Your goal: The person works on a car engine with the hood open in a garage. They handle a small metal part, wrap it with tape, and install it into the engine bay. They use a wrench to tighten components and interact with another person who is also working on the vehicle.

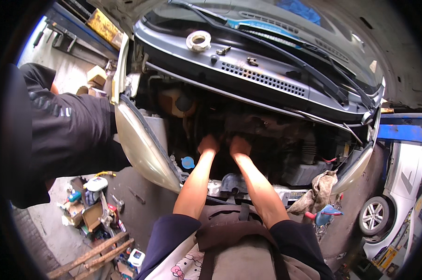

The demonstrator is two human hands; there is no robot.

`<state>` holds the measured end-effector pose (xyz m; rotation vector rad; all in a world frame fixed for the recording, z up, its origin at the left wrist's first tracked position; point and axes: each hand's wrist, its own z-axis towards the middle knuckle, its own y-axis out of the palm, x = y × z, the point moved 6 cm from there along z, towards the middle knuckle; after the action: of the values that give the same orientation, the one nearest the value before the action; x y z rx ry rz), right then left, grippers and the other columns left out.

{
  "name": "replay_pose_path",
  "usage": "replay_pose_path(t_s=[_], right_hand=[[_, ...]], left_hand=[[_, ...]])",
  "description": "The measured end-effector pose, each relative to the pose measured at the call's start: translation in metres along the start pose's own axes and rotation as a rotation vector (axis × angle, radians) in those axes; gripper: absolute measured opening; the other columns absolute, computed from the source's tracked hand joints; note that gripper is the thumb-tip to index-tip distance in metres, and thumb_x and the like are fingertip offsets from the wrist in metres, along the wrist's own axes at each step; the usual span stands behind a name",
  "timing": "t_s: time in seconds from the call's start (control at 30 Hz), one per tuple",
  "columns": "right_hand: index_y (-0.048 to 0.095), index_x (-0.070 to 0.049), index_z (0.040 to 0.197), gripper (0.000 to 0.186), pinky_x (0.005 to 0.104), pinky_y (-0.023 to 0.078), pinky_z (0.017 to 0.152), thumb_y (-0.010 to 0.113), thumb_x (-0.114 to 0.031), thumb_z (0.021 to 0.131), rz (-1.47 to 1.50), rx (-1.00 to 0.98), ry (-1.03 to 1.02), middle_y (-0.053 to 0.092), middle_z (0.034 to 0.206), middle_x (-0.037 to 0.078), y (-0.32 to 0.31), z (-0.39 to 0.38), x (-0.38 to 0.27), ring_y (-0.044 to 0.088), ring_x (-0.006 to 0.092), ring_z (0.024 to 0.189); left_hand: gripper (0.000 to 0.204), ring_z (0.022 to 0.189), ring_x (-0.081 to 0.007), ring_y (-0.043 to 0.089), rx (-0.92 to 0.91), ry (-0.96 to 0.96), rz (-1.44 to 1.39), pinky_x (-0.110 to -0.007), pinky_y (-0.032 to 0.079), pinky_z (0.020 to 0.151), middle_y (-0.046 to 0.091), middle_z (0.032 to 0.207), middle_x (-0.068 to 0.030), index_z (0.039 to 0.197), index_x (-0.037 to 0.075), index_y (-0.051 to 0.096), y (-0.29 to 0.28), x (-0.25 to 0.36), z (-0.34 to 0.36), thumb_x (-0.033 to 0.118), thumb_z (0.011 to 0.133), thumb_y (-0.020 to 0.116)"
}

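Observation:
Both my forearms reach over the front of a car into its dark engine bay [276,135]. Curled into a loose fist, my left hand [208,144] is deep in the middle of the bay. Close beside it on the right, my right hand [240,146] is also closed. Shadow hides the fingertips, so what they grip cannot be made out. A blue round cap [187,162] lies to the left, nearer the front. Behind my left hand is a pale, yellowish reservoir [176,102] with a dark top. A ribbed black hose [309,147] runs on the right.
A tape roll [198,41] and small metal parts [252,61] lie on the cowl below the windscreen. A dirty rag [316,193] hangs over the front right edge. Another person in dark clothes [75,130] stands at the left, above bottles and boxes [92,212] on the floor.

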<state>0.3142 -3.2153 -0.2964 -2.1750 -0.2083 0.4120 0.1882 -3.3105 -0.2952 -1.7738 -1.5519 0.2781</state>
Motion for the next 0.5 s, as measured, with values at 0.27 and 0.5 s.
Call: replay_pose_path(t_s=[0.27,0.5], right_hand=[[0.071,-0.008,0.098,0.028,0.0464,0.058,0.078,0.056,-0.031,0.094,-0.115,0.284,-0.125,0.073,0.098,0.015,-0.007,-0.022,0.014,0.071,0.0341,0.09],[0.067,-0.008,0.091,0.025,0.0477,0.055,0.069,0.059,-0.032,0.093,0.077,0.302,-0.439,0.07,0.084,0.014,-0.093,-0.112,-0.013,0.068,0.0373,0.078]], left_hand=[[0.062,0.117,-0.0359,0.063,-0.029,0.022,0.06,-0.047,0.054,0.093,0.065,0.126,-0.018,0.119,0.007,0.069,0.012,0.016,0.012,0.059,0.085,0.065],[0.062,0.119,-0.0346,0.061,0.018,-0.038,-0.02,-0.047,0.052,0.096,0.064,0.128,-0.0164,0.121,0.01,0.068,-0.003,-0.009,0.003,0.06,0.085,0.066]])
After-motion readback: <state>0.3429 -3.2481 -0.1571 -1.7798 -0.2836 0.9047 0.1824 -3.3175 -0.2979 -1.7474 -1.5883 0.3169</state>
